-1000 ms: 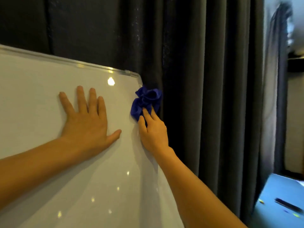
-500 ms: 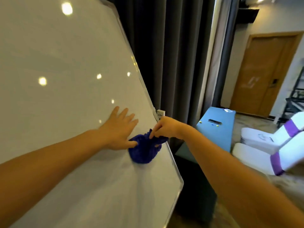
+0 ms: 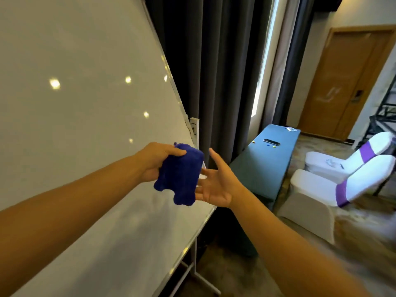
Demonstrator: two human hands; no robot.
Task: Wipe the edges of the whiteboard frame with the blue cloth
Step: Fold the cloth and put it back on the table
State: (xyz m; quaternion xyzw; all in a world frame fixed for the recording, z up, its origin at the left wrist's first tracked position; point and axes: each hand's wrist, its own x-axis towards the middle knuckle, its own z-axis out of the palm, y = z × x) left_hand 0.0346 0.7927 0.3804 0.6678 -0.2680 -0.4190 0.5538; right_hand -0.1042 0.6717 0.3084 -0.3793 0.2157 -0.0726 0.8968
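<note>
The room shows a dark curtain [image 3: 214, 71] on the far side, a wooden door [image 3: 351, 82] at far right, and a large whiteboard [image 3: 75, 103] filling the left of the view, leaning on a stand.

Fingers: your left hand [image 3: 155, 162] is clenched on the blue cloth [image 3: 180, 174], thumb over its top edge, the other fingers hidden behind the fabric. Your right hand [image 3: 216, 183] is released, palm up and fingers spread, just beside the cloth's right side; whether the fingertips touch the cloth cannot be determined.

Cloth position: the cloth is bunched, held off the board surface, in front of the right frame edge [image 3: 171, 82] near the lower right corner. It is not in contact with the frame at this moment.

Progress: the frames give no reliable sign of which edges are clean. Judge the task as incomplete: the bottom frame edge [image 3: 192, 243] runs toward you from the corner and is the nearest section to treat next. Re-seat the cloth in the working hand before you resume.

Containers: none is in view. The blue table [image 3: 267, 159] to the right carries a dark flat device [image 3: 271, 142] and a few small coloured items. Two white-covered chairs [image 3: 342, 179] with purple bands stand further right.
</note>
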